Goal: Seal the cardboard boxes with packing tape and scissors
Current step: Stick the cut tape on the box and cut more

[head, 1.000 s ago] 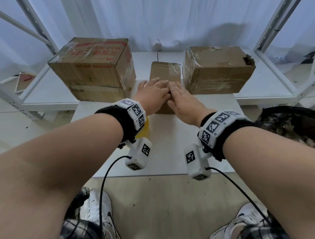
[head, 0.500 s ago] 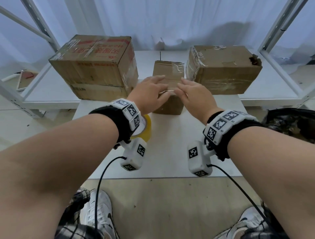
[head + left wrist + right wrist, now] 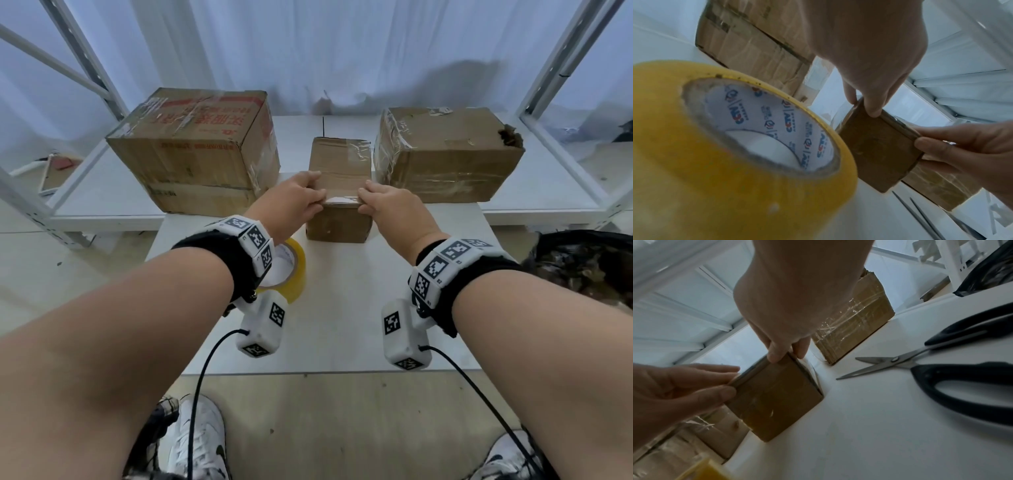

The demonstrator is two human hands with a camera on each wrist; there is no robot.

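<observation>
A small cardboard box stands on the white table, with a clear tape strip over its near top edge. My left hand pinches the box's near left corner, thumb on the front face and fingers on top. At the near right corner my right hand holds it the same way. The left wrist view shows the box and both hands, left and right. A yellow tape roll lies under my left wrist. Scissors lie open to the right of the box.
A large printed carton sits at the back left and a taped brown carton at the back right, both on a low white shelf. A black bag lies off the table's right side.
My hands were together on the middle of the small box's top; they have slid apart and toward me, ending at its two near corners.
</observation>
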